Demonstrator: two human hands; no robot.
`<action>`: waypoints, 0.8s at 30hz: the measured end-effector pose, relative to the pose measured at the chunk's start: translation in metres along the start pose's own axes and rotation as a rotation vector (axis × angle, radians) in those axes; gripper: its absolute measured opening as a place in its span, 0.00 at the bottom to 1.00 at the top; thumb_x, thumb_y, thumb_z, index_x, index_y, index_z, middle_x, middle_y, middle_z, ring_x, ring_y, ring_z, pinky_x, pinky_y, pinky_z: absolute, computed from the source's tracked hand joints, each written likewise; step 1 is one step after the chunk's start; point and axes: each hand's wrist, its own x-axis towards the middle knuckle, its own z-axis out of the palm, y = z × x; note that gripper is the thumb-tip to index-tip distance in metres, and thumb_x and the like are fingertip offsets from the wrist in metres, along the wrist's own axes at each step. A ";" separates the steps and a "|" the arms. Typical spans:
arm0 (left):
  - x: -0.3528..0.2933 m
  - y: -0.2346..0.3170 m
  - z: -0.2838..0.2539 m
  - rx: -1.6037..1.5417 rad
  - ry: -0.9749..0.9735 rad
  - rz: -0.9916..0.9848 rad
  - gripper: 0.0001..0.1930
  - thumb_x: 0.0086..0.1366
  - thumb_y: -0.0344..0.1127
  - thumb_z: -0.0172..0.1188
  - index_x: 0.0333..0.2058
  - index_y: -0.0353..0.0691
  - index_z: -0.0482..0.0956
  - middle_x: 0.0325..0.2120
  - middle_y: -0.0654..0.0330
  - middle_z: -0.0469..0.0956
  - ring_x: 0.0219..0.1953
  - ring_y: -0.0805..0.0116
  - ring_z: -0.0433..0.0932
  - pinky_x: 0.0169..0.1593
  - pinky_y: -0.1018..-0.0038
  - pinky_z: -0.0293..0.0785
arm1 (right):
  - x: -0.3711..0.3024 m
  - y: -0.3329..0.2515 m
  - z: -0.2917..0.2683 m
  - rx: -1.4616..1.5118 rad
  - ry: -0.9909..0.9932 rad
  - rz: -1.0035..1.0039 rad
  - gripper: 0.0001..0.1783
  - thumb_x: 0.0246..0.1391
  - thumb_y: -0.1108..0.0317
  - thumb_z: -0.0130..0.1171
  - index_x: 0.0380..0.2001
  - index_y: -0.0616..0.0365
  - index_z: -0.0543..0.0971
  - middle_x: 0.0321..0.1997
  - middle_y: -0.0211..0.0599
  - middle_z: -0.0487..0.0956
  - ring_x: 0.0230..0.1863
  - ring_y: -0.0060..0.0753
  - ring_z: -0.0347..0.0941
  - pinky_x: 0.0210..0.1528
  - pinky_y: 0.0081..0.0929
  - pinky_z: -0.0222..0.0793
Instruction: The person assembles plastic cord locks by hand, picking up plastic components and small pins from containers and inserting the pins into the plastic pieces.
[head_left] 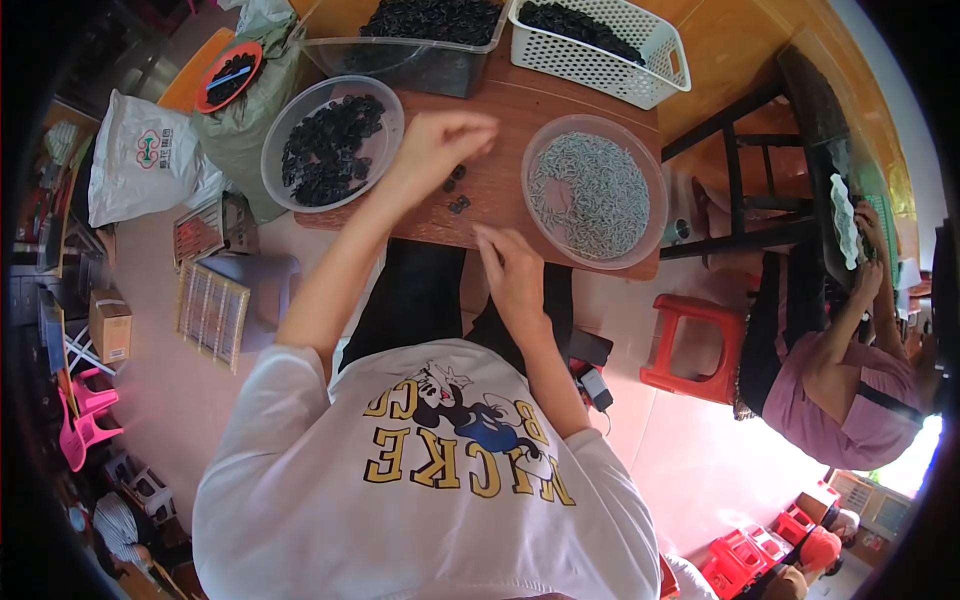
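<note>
My left hand (446, 142) is over the wooden table (500, 100), its fingers bent and drawn together; whatever they may hold is hidden. Just below it lie several small black plastic pieces (458, 204). My right hand (516, 272) is at the table's near edge, thumb and forefinger close together, and anything between them is too small to make out. Left of my left hand stands a round clear tub (272, 165) of black plastic pieces (330, 150). Right of my hands is another round tub (655, 215), filled with small silvery metal pieces (600, 195), perhaps screws.
Along the table's far side stand a clear bin (400, 65) and a white perforated basket (600, 75), both holding black pieces. A sack with an orange plate (215, 75) is at left. A red stool (695, 350) and a seated person (850, 400) are at right.
</note>
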 end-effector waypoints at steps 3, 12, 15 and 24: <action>-0.058 -0.026 -0.010 -0.129 0.150 -0.219 0.11 0.62 0.28 0.55 0.41 0.30 0.78 0.30 0.58 0.80 0.30 0.77 0.76 0.35 0.82 0.72 | 0.026 0.010 0.018 -0.159 0.047 -0.149 0.11 0.50 0.73 0.57 0.39 0.59 0.80 0.32 0.43 0.75 0.33 0.42 0.74 0.35 0.30 0.68; -0.099 -0.057 -0.025 -0.165 0.274 -0.295 0.10 0.61 0.27 0.55 0.40 0.30 0.79 0.29 0.58 0.80 0.28 0.77 0.76 0.34 0.83 0.72 | 0.050 0.002 0.029 -0.381 -0.060 -0.081 0.10 0.49 0.72 0.57 0.37 0.58 0.80 0.36 0.42 0.74 0.38 0.45 0.73 0.39 0.36 0.68; -0.090 -0.059 -0.026 -0.137 0.291 -0.244 0.10 0.61 0.26 0.55 0.40 0.30 0.79 0.29 0.58 0.80 0.29 0.76 0.76 0.35 0.82 0.72 | 0.055 0.001 0.029 -0.373 -0.090 -0.049 0.10 0.47 0.73 0.58 0.36 0.59 0.79 0.36 0.43 0.73 0.39 0.46 0.73 0.40 0.36 0.69; -0.092 -0.053 -0.022 -0.067 0.277 -0.238 0.10 0.60 0.26 0.55 0.39 0.30 0.79 0.29 0.59 0.80 0.29 0.76 0.77 0.36 0.82 0.73 | 0.061 0.001 0.029 -0.333 -0.079 -0.050 0.09 0.44 0.73 0.62 0.33 0.60 0.80 0.34 0.45 0.74 0.38 0.49 0.73 0.40 0.38 0.69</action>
